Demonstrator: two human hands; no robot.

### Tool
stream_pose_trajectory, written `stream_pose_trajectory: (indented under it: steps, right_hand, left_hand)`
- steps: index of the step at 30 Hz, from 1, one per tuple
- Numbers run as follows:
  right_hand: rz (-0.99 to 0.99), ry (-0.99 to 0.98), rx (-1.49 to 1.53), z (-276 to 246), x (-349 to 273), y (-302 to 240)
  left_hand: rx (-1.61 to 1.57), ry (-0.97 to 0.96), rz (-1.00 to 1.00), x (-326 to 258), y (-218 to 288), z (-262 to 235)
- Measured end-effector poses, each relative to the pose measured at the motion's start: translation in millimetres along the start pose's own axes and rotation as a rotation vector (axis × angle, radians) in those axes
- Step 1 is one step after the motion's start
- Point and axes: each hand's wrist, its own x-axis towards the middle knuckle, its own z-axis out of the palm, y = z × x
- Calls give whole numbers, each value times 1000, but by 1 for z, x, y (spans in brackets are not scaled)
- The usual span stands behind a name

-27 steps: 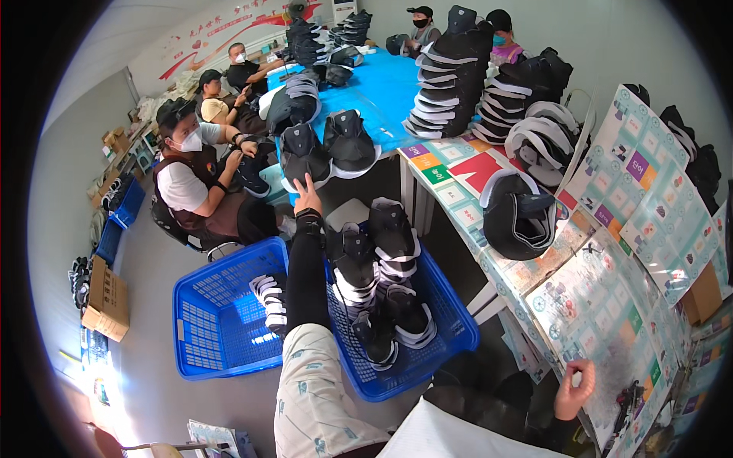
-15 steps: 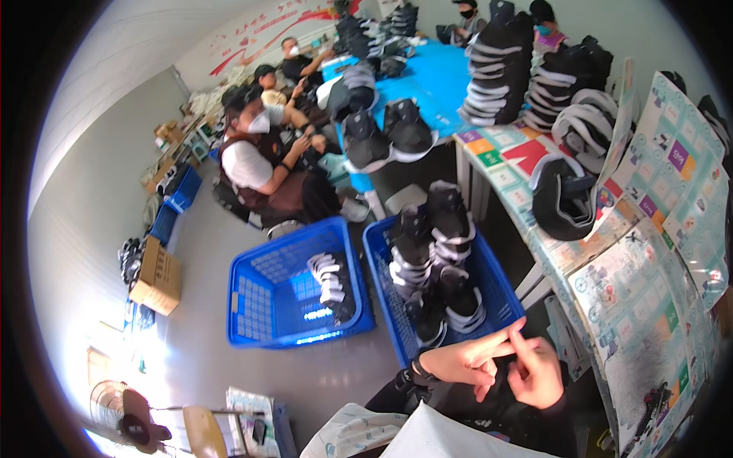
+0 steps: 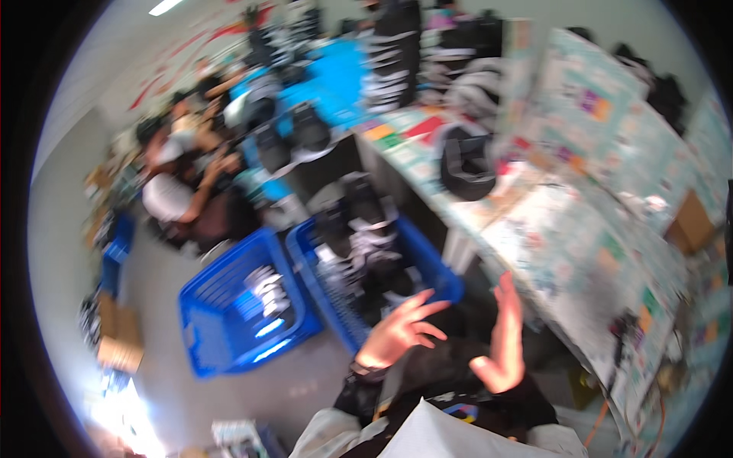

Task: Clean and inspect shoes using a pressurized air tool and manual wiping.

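My left hand (image 3: 402,330) is raised with its fingers spread, and nothing is in it. Apart from it, my right hand (image 3: 504,343) is held up with straight fingers and thumb out, also holding nothing. Just beyond my left hand stands a blue plastic basket (image 3: 449,287). Inside are stacks of black pieces with white edges (image 3: 365,204), which look like shoe uppers. My right hand is nearest to the worktable (image 3: 550,252) with its patterned covering. A similar black piece with a grey rim (image 3: 467,169) lies on that table. Motion blur softens the details.
Another blue basket (image 3: 200,343) on the left holds a short stack of white-edged pieces (image 3: 269,291). Behind it sits a person in a dark apron (image 3: 217,217). More stacks (image 3: 391,61) stand near a blue-covered table (image 3: 336,76). A cardboard box (image 3: 120,336) is at far left.
My hands, earlier touching at the fingers, have come apart and opened. The view has swung to the right, so the baskets and tables appear farther left.
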Motion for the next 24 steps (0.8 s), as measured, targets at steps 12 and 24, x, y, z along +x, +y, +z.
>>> stream_pose_trajectory:
  steps: [12,24]
  right_hand:
    - [-427,659,-354,-15,-15,29]
    - [193,561,-760,-127,-83,86]
  left_hand:
    - [-427,34,-131,72,-17,59]
    - [1864,443,1105,247,55,51]
